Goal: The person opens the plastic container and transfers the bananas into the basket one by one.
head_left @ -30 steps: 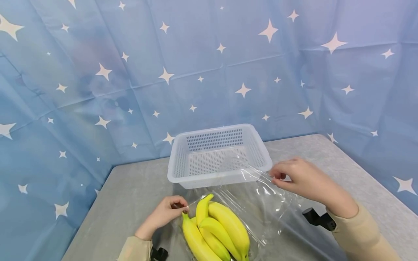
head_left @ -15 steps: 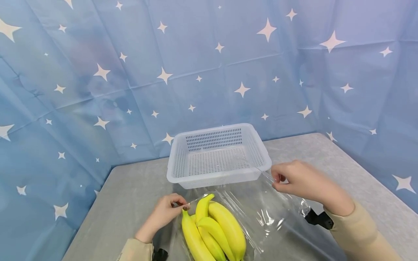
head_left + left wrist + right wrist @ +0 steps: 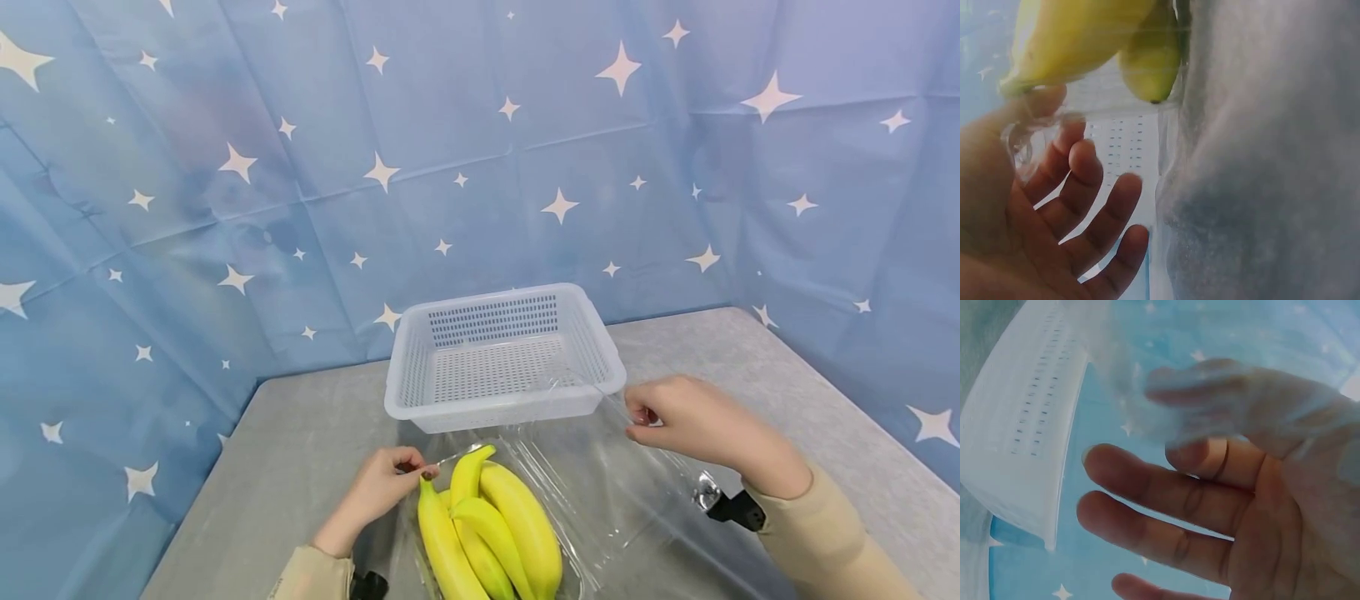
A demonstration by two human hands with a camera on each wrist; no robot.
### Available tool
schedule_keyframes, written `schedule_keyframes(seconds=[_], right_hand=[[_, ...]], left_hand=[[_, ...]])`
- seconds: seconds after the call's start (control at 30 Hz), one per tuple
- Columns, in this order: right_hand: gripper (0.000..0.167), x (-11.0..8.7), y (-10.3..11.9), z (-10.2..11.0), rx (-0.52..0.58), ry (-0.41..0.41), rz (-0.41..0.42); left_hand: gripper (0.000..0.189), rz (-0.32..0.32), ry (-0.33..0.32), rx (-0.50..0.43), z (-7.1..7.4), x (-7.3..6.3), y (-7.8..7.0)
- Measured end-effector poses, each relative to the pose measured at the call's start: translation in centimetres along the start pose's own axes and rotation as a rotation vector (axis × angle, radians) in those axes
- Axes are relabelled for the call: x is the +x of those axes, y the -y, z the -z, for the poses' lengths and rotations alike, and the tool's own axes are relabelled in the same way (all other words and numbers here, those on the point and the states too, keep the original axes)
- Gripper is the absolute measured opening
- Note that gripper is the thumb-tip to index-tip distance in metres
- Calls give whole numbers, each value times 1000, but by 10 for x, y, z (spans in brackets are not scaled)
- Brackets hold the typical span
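Observation:
A bunch of yellow bananas (image 3: 487, 533) lies at the front of the table, with a see-through rim showing around its lower right. Clear plastic film (image 3: 592, 483) spreads from the bananas to the right, and its far part overlaps the basket's front. Near a banana's dark stem end, my left hand (image 3: 378, 492) pinches the film's edge between thumb and index finger. In the left wrist view the other fingers (image 3: 1107, 219) are spread loosely. My right hand (image 3: 690, 421) pinches the film in front of the basket's right corner. Film partly veils its thumb in the right wrist view.
A white perforated plastic basket (image 3: 491, 408) stands behind the bananas, with nothing seen in it but film at its front. The grey table (image 3: 315, 425) ends at a blue star-printed curtain (image 3: 480, 217). Black wrist mounts (image 3: 738, 508) show by the sleeves.
My right hand has come slightly down and nearer, drawing the film flatter and tauter to the right. The bananas have shifted slightly left at their lower end. My left hand has barely moved.

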State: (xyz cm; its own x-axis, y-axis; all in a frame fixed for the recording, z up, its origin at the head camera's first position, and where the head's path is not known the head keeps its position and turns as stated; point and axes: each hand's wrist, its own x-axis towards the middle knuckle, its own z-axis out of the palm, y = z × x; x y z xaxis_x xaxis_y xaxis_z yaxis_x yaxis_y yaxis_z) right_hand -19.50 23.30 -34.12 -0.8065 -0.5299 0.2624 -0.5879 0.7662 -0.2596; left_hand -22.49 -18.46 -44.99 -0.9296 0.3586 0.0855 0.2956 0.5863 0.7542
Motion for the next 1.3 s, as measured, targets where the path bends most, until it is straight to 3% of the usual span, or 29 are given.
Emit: schedule_keyframes(seconds=[0.17,0.37,0.87,1.07,1.3], right_hand=[[34,-2,0,1,-4,2,0],[34,-3,-1,2,9,15,-1],[34,-4,-2,2,10,42,-19],[36,-3,-3,2,30,48,-2],[35,-2,-2,0,48,57,42]], left_hand=[[27,-1,104,-38,6,1,5],[46,50,181,-121,16,1,12],[40,-16,490,-169,28,-5,18],[35,-47,531,-260,28,-8,19],[31,11,477,-306,31,-7,20]])
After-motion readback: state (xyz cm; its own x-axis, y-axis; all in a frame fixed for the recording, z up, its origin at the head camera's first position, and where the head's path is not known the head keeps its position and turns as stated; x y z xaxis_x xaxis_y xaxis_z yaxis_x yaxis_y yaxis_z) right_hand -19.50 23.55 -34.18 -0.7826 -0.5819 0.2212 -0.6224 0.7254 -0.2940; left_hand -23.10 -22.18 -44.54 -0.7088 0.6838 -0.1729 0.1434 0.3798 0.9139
